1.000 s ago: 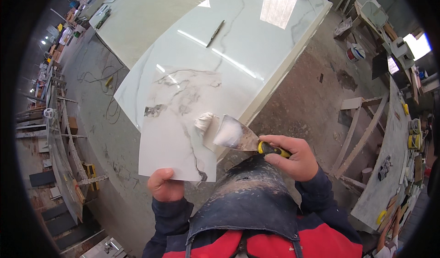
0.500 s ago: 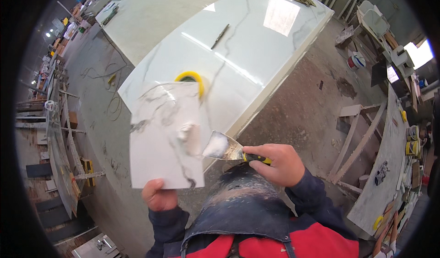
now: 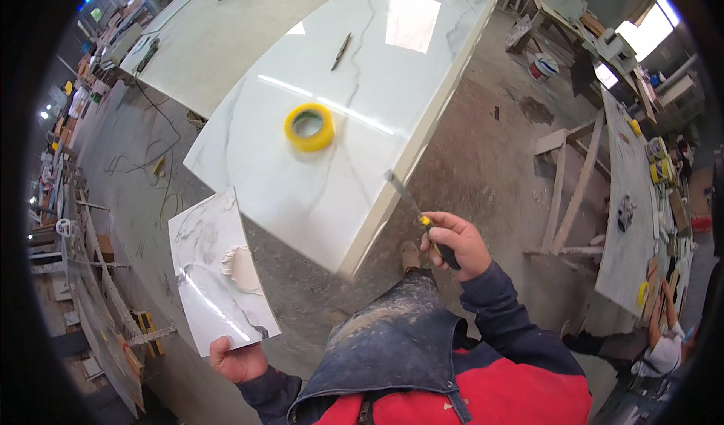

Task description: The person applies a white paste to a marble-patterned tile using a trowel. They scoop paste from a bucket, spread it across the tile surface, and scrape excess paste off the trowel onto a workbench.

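Observation:
My left hand (image 3: pixel 237 361) grips the near edge of a white, grey-veined tile (image 3: pixel 197 255). A lump of off-white paste (image 3: pixel 241 269) sits on that tile. Closed around the black and yellow handle of a putty knife (image 3: pixel 406 193) is my right hand (image 3: pixel 463 242). The blade appears edge-on beside the long right edge of a large white marble-look slab (image 3: pixel 302 206); I cannot tell if it touches. A yellow tape roll (image 3: pixel 323 135) lies on the slab, with a thin dark pen-like tool (image 3: pixel 341 51) farther back.
Behind the slab is a wide pale table (image 3: pixel 226 44). A white bucket (image 3: pixel 543 67) stands on the floor at the far right. A workbench (image 3: pixel 615 221) on the right carries several yellow rolls, and another person (image 3: pixel 664 349) is beside it. Cables (image 3: pixel 162 153) cross the floor at left.
The tile has moved left and nearer, away from the slab and tape roll. The putty knife has left the tile's side, turned edge-on and come up beside the slab's edge.

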Demonstrator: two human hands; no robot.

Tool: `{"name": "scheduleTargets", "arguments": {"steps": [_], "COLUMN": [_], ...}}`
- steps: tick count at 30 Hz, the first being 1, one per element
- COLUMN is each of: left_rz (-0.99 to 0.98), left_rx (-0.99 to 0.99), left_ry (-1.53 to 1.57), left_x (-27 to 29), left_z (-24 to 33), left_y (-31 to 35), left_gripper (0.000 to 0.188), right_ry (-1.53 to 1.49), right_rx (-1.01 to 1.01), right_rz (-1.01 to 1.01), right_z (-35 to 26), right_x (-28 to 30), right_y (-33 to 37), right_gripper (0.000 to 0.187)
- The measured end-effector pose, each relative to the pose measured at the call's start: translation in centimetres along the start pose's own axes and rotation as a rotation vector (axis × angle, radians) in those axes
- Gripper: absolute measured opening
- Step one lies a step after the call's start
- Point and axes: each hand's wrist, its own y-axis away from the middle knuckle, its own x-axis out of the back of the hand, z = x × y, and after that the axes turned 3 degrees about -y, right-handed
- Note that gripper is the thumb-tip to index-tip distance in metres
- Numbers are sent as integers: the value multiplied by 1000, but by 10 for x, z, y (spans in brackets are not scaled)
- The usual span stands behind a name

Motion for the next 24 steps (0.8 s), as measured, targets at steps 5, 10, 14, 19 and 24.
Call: {"name": "scheduleTargets", "arguments": {"steps": [5, 10, 14, 19, 24], "left_rz": [-20, -128, -79, -6, 125], "left_rx": [46, 120, 36, -141, -296], "left_ry": [155, 237, 286, 254, 206], "left_x": [54, 86, 116, 128, 127], "left_z": [55, 95, 137, 148, 165], "left_y": [-7, -14, -33, -58, -102], "left_gripper": [79, 78, 80, 80, 78], "right_ry": [16, 410, 824, 938, 1079], "right_rx": [-32, 15, 488, 575, 567], "right_rz": [-57, -435, -561, -681, -827], "right_z": [74, 107, 149, 156, 154], "right_x": [-105, -226, -307, -335, -370], "right_y": [24, 29, 3, -34, -98], "right_gripper": [41, 43, 41, 37, 40]}}
